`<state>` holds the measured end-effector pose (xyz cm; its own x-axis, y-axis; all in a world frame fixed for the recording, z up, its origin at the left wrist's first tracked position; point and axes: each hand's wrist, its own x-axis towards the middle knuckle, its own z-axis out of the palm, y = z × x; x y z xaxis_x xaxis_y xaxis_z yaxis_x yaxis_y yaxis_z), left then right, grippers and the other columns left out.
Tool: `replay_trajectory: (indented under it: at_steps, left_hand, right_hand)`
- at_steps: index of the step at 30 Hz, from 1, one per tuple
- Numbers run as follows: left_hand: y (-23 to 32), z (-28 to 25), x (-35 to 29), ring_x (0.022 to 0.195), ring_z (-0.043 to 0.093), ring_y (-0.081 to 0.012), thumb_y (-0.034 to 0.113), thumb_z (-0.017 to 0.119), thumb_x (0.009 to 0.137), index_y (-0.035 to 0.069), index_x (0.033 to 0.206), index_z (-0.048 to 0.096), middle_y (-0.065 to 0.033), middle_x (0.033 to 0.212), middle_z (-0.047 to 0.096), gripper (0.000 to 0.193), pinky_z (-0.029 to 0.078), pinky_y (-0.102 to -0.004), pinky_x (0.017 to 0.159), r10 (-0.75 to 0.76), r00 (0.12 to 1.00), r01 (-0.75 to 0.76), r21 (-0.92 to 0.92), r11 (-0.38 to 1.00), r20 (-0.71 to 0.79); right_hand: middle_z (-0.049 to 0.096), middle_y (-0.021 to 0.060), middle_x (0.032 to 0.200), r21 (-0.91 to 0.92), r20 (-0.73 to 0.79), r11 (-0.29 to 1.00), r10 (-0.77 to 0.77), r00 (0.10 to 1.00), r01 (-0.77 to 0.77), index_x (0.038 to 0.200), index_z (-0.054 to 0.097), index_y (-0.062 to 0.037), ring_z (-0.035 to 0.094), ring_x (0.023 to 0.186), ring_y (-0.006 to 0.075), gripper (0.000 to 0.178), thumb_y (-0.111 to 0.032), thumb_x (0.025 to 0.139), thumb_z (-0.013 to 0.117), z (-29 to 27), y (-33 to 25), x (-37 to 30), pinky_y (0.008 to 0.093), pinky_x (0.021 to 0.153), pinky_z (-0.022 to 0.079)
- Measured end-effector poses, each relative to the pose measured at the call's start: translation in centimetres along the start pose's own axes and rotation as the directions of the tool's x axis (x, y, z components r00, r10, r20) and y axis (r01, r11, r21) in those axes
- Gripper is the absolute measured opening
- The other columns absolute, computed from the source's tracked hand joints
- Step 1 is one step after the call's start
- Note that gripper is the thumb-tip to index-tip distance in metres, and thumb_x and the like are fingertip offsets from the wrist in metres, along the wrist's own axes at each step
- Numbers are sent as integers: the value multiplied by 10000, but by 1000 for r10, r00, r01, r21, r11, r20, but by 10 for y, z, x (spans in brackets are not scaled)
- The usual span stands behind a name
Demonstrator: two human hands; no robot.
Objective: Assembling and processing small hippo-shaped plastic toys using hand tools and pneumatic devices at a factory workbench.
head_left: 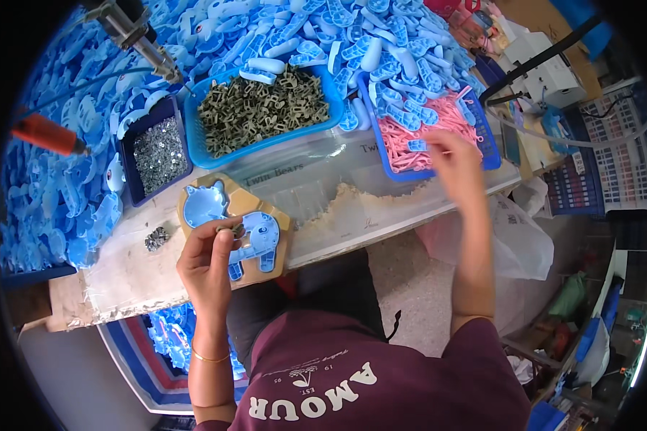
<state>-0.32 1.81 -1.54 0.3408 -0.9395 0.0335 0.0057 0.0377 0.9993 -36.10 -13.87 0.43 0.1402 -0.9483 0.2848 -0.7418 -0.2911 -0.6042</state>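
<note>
My left hand (210,262) is closed in a pinch over a tan jig (284,248) at the table's front edge. Between its thumb and fingers is a small bronze-coloured clip (237,230), partly covered. Two blue plastic shell halves lie in the jig: a rounded head-like one (204,207) and an animal-body one (261,235). My right hand (454,161) is over a blue basket (490,154) of pink plastic strips (399,154). Its fingers, slightly blurred, close on the end of a small blue leg-shaped piece (417,145).
A light-blue basket (192,118) holds many bronze clips. Beside it stands a dark-blue tray (128,172) of small screws, with a little screw pile (156,238) nearby. Blue plastic parts (57,165) heap behind. An orange-handled tool (47,134) and a screwdriver head (167,68) hang at left.
</note>
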Motion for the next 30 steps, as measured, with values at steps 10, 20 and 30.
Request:
replay_trajectory:
  at_steps: [10, 20, 30]
  left_hand:
    - [-5, 6, -4, 932, 685, -123, 129, 629, 1020, -5, 1126, 669, -86, 1096, 738, 176, 543, -255, 812, -35, 993, 28, 62, 998, 111]
    - [-4, 2, -1, 924, 708, -150, 155, 569, 1051, -15, 1104, 678, -101, 1062, 741, 208, 566, -278, 797, -85, 993, 77, 101, 992, 87]
    - [1, 4, 9, 872, 717, -140, 194, 611, 1034, -30, 1080, 686, -92, 996, 742, 241, 577, -263, 763, -243, 967, 239, 57, 969, 77]
  right_hand:
    - [686, 128, 975, -388, 273, 917, 16, 962, 95, 937, 706, -8, 678, 833, 281, 159, 20, 782, 723, -61, 108, 26, 344, 725, 539]
    - [683, 35, 829, 467, 186, 849, 180, 966, -248, 1029, 644, -50, 594, 710, 86, 139, -107, 916, 703, -49, 45, 48, 246, 648, 472]
    - [729, 115, 942, 682, 707, 573, -357, 610, -455, 1022, 633, 21, 721, 841, 161, 122, -4, 910, 678, 65, -114, 0, 290, 790, 584]
